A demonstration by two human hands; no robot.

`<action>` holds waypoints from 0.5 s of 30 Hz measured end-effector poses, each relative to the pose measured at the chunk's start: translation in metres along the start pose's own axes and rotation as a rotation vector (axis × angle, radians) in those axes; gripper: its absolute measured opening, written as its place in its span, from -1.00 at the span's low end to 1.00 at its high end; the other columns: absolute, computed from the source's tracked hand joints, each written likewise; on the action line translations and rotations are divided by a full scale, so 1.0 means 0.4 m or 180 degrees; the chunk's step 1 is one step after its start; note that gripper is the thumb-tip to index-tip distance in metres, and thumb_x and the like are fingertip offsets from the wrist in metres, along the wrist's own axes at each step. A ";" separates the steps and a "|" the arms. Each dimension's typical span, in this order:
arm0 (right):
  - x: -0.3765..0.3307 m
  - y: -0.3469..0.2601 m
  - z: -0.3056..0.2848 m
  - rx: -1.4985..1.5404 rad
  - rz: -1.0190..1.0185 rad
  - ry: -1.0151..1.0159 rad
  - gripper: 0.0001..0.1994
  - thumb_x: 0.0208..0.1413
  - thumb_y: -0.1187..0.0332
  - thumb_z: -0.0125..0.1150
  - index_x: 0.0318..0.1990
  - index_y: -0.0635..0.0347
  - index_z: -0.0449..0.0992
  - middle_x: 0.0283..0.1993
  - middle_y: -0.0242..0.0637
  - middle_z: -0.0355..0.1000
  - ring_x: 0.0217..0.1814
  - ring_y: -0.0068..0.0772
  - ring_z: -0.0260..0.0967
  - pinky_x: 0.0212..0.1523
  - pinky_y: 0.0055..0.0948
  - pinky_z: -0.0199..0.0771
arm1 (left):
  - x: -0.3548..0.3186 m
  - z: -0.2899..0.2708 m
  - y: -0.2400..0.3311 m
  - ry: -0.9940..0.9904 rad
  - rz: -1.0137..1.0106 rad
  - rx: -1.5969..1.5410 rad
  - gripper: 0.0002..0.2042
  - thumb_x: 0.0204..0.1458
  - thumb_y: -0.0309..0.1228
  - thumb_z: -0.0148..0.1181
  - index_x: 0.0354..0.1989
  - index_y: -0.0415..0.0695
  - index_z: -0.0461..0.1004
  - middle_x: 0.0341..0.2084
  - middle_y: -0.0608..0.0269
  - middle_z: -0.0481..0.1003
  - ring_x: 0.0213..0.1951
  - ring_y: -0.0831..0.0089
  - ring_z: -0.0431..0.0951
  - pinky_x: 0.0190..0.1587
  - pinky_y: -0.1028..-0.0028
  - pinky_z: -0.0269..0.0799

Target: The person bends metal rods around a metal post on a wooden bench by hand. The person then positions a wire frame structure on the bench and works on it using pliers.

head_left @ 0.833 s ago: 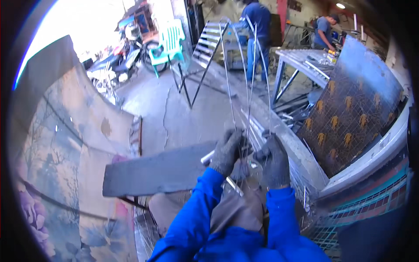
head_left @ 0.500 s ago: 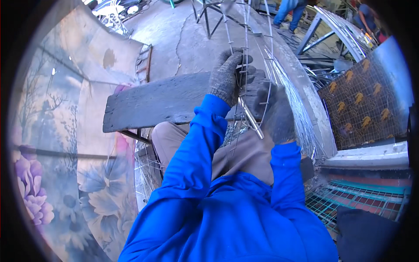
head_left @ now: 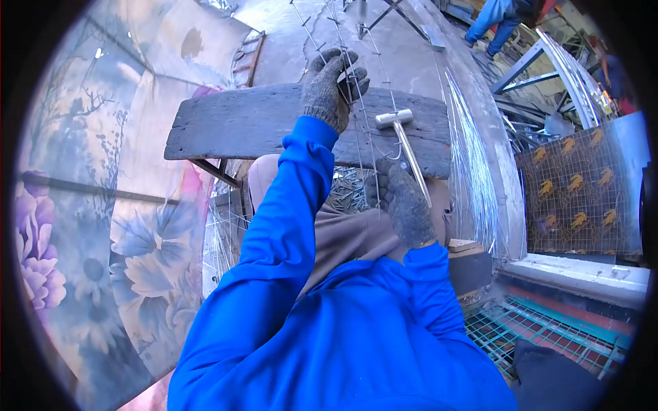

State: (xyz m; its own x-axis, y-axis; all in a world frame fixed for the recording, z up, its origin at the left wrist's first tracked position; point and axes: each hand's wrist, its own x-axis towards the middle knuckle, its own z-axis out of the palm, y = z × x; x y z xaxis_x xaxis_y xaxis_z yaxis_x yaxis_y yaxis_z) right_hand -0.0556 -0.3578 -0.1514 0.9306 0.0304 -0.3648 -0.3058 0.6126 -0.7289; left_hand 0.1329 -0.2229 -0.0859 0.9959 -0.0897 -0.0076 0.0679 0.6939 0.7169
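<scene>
My left hand [head_left: 330, 88], in a grey knit glove, is closed on a long, narrow frame of thin metal rods with short crosspieces [head_left: 375, 51]. The frame slants from the far side down across the dark wooden bench [head_left: 240, 127]. My gloved right hand [head_left: 406, 205] is at the frame's near end, its fingers curled round a rod. A silver hammer [head_left: 394, 119] rests with its head on the bench; its handle runs toward me, just beside my right hand. Under the bench edge, between my legs, is a heap of short metal pieces [head_left: 348, 190].
A bundle of long, shiny rods [head_left: 473, 164] lies on the floor at right. Green wire mesh [head_left: 548, 329] is at lower right, and a floral curtain [head_left: 151, 233] hangs at left. A person in blue jeans [head_left: 495, 24] stands at the far right.
My right hand, blurred before, has moved down and left to the frame's near end. The hammer's head now shows on the bench. The view has shifted, and my left hand still grips the frame.
</scene>
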 end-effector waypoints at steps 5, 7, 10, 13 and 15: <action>0.001 0.009 0.026 -0.0416 -0.0128 0.0065 -0.60 0.29 0.26 0.11 0.20 0.26 0.39 -0.23 -0.32 0.50 -0.36 -0.56 0.40 -0.35 -0.57 0.42 | 0.004 -0.053 0.007 -0.0063 -0.0084 -0.0037 -0.71 0.25 -0.36 0.06 0.11 -0.04 0.25 -0.06 0.13 0.47 -0.22 0.24 0.59 -0.18 0.20 0.64; -0.003 0.017 0.028 -0.0788 -0.0093 0.0182 -0.60 0.30 0.24 0.08 0.22 0.21 0.37 -0.29 -0.42 0.43 -0.42 -0.65 0.32 -0.44 -0.63 0.32 | 0.000 -0.084 0.003 -0.0104 -0.0212 -0.0070 -0.60 0.23 -0.33 0.12 0.20 -0.04 0.21 -0.04 0.16 0.45 -0.18 0.24 0.59 -0.13 0.20 0.64; -0.003 0.042 0.015 -0.1169 -0.0030 0.0581 -0.60 0.30 0.19 0.07 0.21 0.14 0.39 -0.40 -0.60 0.31 -0.54 -0.81 0.13 -0.62 -0.74 0.05 | -0.011 -0.157 0.007 -0.0336 -0.0491 -0.0195 -0.54 0.22 -0.31 0.13 0.27 -0.02 0.18 -0.04 0.22 0.45 -0.18 0.28 0.59 -0.11 0.23 0.64; 0.029 0.072 -0.004 -0.2094 -0.0767 0.0441 -0.65 0.23 0.15 0.14 0.08 0.10 0.49 -0.46 -0.66 0.23 -0.55 -0.87 0.07 -0.61 -0.76 -0.05 | -0.022 -0.240 0.013 -0.0227 -0.0718 -0.0216 -0.53 0.22 -0.36 0.13 0.29 0.01 0.17 0.02 0.24 0.45 -0.15 0.33 0.59 -0.07 0.26 0.63; 0.039 0.093 -0.007 -0.2055 -0.0684 0.0508 -0.65 0.22 0.16 0.15 0.07 0.12 0.50 -0.44 -0.63 0.26 -0.54 -0.84 0.10 -0.59 -0.74 -0.01 | -0.037 -0.294 0.015 -0.0187 -0.0838 -0.0239 -0.55 0.22 -0.39 0.12 0.27 0.02 0.20 0.07 0.22 0.46 -0.14 0.37 0.59 -0.03 0.25 0.63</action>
State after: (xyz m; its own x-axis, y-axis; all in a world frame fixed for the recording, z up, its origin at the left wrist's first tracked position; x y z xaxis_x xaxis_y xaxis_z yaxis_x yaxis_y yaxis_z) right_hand -0.0529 -0.3366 -0.1857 0.9580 -0.1856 -0.2187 -0.2228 -0.0015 -0.9749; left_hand 0.1253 -0.1337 -0.1635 0.9385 -0.3137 -0.1446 0.3302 0.6921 0.6419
